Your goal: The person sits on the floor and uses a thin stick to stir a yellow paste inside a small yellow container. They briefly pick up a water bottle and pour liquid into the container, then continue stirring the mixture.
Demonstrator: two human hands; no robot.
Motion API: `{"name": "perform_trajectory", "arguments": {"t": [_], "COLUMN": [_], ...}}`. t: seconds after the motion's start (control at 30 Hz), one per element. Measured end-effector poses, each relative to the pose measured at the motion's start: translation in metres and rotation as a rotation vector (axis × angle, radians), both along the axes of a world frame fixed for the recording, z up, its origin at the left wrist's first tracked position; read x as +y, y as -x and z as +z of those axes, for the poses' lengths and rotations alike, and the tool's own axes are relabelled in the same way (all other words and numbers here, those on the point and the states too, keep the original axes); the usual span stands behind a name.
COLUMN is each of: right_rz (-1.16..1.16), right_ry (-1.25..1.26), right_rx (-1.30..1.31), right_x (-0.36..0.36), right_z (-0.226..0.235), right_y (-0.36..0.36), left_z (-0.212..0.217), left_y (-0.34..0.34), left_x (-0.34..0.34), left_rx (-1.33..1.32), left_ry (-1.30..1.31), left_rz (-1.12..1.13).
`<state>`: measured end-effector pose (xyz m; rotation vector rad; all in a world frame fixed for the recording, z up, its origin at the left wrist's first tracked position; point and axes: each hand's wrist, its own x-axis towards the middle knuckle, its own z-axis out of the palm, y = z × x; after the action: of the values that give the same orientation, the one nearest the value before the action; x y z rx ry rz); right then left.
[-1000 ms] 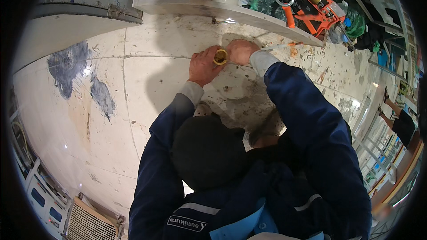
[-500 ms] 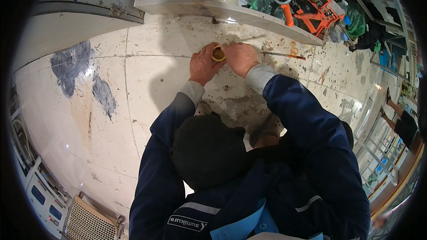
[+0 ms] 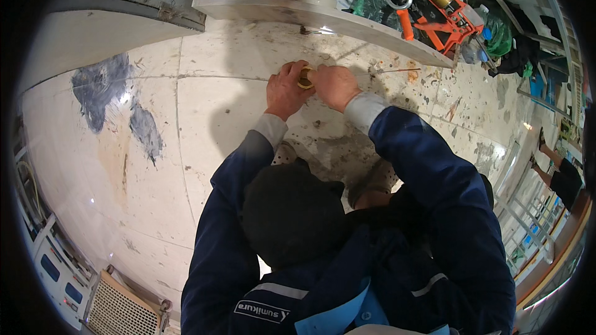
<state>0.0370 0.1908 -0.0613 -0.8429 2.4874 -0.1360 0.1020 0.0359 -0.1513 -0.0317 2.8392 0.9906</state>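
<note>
brass ring fitting just above the stained floor tiles, pinched between left hand and right hand; probably small, stiff, light, best gripped by its rim

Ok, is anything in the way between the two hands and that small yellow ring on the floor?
Nothing visible. The left hand and right hand both already close on the yellow ring from either side, over the stained tile floor, below the tool tray.
</note>
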Motion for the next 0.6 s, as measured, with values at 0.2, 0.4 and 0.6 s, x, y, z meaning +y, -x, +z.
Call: {"name": "perform_trajectory", "arguments": {"t": [0.2, 0.4, 0.6], "right_rz": [0.095, 0.131, 0.018], "right_ry": [-0.039, -0.135, -0.063], "right_rx": [0.037, 0.062, -0.076], "right_x": [0.003, 0.002, 0.012], "right_z": [0.014, 0.029, 0.027], "right_y": [0.011, 0.018, 0.024], "left_z": [0.011, 0.014, 0.011], "left_y": [0.001, 0.010, 0.007], "left_x": [0.002, 0.000, 0.000], "left_rx": [-0.041, 0.182, 0.092], "left_ry": [-0.048, 0.050, -0.151], "left_rz": [0.002, -0.114, -0.165]}}
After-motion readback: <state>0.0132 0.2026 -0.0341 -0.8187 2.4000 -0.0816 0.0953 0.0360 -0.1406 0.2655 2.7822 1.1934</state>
